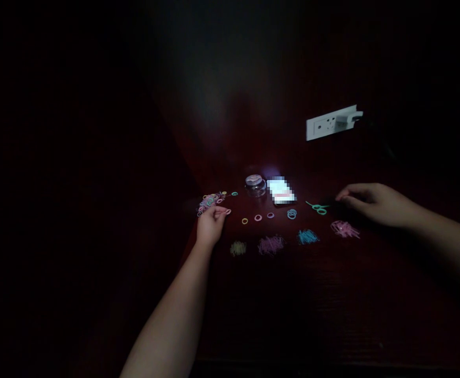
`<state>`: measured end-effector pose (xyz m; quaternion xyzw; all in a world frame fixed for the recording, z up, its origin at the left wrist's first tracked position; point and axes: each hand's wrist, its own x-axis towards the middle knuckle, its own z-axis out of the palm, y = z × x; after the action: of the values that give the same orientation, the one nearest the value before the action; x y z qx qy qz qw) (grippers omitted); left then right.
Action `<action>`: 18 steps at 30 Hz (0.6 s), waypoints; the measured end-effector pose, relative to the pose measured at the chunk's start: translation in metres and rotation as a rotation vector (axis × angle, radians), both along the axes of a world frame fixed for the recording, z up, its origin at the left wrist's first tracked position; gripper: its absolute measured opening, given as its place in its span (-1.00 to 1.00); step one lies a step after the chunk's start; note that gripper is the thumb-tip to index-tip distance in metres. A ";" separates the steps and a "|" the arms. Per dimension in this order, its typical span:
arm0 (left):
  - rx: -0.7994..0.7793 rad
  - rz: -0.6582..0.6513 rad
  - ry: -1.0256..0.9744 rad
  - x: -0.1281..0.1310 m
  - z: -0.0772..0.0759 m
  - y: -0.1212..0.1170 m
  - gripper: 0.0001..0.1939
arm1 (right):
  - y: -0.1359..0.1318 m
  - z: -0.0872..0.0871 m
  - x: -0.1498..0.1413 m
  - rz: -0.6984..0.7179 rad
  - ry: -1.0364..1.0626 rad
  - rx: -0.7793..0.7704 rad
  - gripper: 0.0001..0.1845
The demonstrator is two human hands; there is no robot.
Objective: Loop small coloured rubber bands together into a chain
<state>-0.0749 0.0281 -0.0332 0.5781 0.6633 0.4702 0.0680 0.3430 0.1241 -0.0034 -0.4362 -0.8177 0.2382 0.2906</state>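
Note:
My left hand (211, 227) pinches a small pink elastic band (228, 212) between thumb and fingertips. Just beyond it lies a heap of mixed-colour bands (209, 202). To its right, a yellow band (245, 221), a pink band (258, 218), a purple band (270, 215) and a cluster of blue bands (291, 214) form a row. My right hand (375, 203) is low over the table at the right, its thumb and forefinger tips drawn together. Whatever they may hold is too dark to see. Green loops with thin straight ends (318, 209) lie left of those fingertips.
Nearer me are piles of thin strips: yellowish (238, 248), purple (271, 244), blue (307, 237) and pink (345, 229). A lidded clear jar (255, 187) stands beside a lit phone (280, 190) at the back. A wall socket (332, 123) holds a plug. Surroundings are very dark.

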 end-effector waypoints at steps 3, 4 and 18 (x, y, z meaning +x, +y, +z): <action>0.060 -0.114 -0.102 0.005 -0.001 0.001 -0.88 | 0.000 -0.001 0.000 -0.002 0.005 0.014 -0.69; 0.076 -0.160 -0.144 0.007 -0.001 0.002 -0.86 | -0.001 -0.001 0.000 -0.004 0.005 0.013 -0.68; 0.101 -0.324 -0.268 0.028 -0.001 -0.001 -0.73 | -0.004 -0.001 -0.002 -0.008 0.065 0.039 -0.59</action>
<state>-0.0467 0.0270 -0.0345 0.6121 0.5224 0.5585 0.2010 0.3409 0.1203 -0.0041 -0.4257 -0.8104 0.2349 0.3267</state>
